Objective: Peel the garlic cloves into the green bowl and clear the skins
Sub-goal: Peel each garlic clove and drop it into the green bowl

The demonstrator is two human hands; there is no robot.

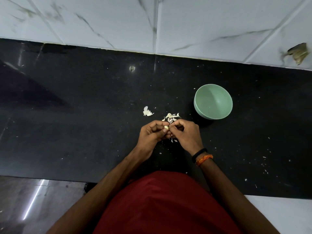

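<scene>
Both hands pinch garlic clove [166,127] over black counter [84,107]; skins [171,117] beside; green bowl [213,101] R.

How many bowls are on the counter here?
1: the green bowl stands on the black counter, beyond and right of the right hand. It looks empty.

A black stone counter [76,107] runs beneath a white marble-veined tiled wall [202,22]; glossy grey floor [25,208] at lower left reflects a streak of light
</scene>
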